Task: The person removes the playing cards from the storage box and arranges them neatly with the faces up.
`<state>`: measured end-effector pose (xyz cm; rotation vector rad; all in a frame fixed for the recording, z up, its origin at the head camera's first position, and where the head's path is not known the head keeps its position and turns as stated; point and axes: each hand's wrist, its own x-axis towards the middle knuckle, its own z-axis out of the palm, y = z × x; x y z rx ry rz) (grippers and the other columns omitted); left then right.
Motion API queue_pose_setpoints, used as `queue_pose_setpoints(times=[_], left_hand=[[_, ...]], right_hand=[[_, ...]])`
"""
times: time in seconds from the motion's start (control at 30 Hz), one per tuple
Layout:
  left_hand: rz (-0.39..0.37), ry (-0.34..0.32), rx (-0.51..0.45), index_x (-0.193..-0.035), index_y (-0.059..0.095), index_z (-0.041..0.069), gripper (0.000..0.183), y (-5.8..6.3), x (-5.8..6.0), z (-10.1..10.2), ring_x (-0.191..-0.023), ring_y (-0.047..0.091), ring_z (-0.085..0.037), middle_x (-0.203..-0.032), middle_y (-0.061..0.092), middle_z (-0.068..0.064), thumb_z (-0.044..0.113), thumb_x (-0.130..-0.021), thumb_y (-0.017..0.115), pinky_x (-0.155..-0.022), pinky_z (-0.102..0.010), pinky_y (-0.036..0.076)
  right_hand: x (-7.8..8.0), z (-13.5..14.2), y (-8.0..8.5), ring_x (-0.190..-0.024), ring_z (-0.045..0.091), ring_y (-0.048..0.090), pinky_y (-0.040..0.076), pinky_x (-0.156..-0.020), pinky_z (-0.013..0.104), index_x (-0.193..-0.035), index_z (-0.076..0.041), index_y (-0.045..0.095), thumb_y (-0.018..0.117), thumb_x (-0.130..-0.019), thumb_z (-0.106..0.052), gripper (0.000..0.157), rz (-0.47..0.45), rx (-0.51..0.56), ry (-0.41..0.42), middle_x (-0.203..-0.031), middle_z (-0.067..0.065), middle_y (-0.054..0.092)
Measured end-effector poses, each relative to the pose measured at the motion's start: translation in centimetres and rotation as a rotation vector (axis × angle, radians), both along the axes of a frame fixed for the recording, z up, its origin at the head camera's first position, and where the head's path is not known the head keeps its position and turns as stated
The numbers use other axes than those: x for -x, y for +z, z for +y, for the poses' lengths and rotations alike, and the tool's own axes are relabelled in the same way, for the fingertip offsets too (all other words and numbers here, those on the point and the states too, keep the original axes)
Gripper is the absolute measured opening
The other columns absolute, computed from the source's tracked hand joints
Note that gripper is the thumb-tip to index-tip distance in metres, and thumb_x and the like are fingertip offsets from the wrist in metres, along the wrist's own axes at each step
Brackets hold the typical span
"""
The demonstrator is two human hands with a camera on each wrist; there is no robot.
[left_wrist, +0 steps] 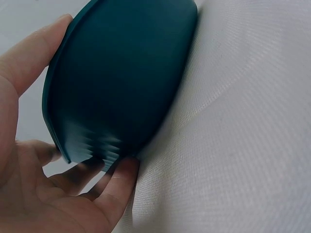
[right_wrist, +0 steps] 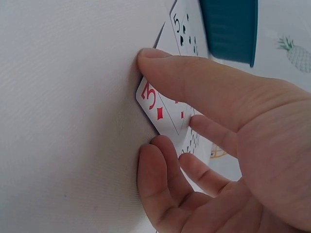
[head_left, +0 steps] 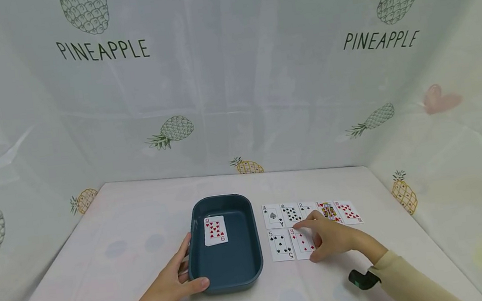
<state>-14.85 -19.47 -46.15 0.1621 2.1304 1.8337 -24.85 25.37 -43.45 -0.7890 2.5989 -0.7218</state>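
Observation:
At a dark blue tray (head_left: 243, 265), my left hand (head_left: 171, 282) grips the near left corner, thumb on the rim and fingers along the outer wall. Inside the tray lies a nine of hearts card (head_left: 214, 230). My right hand (head_left: 335, 237) holds a three of diamonds card (head_left: 302, 246) by its edges, thumb at the near end and index finger at the far end. This card (right_wrist: 167, 114) lies low over the cloth in the right wrist view. Left of it is a five of spades card (head_left: 281, 246).
Behind the right hand runs a row of face-up cards, from an ace of spades (head_left: 273, 216) to a red ten (head_left: 349, 211), partly covered by the fingers. A white cloth (head_left: 125, 275) covers the table. Pineapple-print sheets (head_left: 222, 72) stand around it.

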Motion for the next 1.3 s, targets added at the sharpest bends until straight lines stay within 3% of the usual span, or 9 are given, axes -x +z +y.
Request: queue_pose_setpoints(times=[0.47,0.73,0.93,1.13,1.3], left_hand=[[0.0,-0.006,-0.003,-0.172,0.005,0.033,0.111,-0.2,0.1,0.0,-0.15,0.044,-0.038,-0.176,0.012,-0.018,0.025,-0.094,0.083,-0.106,-0.032,0.055],[-0.002,-0.006,-0.013,-0.172,0.004,0.033,0.112,-0.1,0.1,0.0,-0.149,0.046,-0.039,-0.176,0.011,-0.019,0.023,-0.094,0.084,-0.104,-0.033,0.056],[-0.008,0.001,-0.021,-0.172,0.003,0.032,0.113,-0.1,0.0,-0.1,-0.147,0.048,-0.04,-0.176,0.011,-0.02,0.023,-0.094,0.084,-0.104,-0.035,0.056],[-0.007,-0.004,-0.019,-0.173,0.002,0.031,0.113,-0.1,0.0,-0.2,-0.147,0.049,-0.04,-0.176,0.01,-0.021,0.024,-0.094,0.083,-0.103,-0.035,0.057],[0.001,-0.015,-0.021,-0.173,0.002,0.031,0.112,-0.1,0.0,-0.1,-0.145,0.051,-0.039,-0.176,0.011,-0.022,0.024,-0.095,0.083,-0.103,-0.034,0.057]], right_hand=[[-0.1,0.3,0.0,-0.075,0.01,0.058,0.05,-0.068,0.024,-0.151,-0.017,0.058,0.092,-0.079,-0.019,0.08,-0.008,0.006,-0.01,-0.125,0.011,0.047],[0.0,-0.6,1.6,-0.083,0.014,0.061,0.051,-0.073,0.024,-0.151,-0.01,0.057,0.091,-0.083,-0.015,0.076,0.09,0.057,0.046,-0.133,0.019,0.047],[0.7,-4.3,4.1,-0.089,0.018,0.064,0.055,-0.072,0.025,-0.154,-0.015,0.055,0.091,-0.086,-0.017,0.077,0.133,0.092,0.064,-0.135,0.014,0.048],[1.6,-9.2,6.4,-0.095,0.023,0.068,0.058,-0.076,0.028,-0.157,-0.013,0.051,0.09,-0.087,-0.017,0.081,0.107,0.144,0.115,-0.14,0.015,0.046],[2.9,-13.4,7.1,-0.104,0.027,0.07,0.06,-0.08,0.031,-0.158,-0.014,0.051,0.09,-0.087,-0.02,0.081,0.078,0.177,0.117,-0.144,0.015,0.046]])
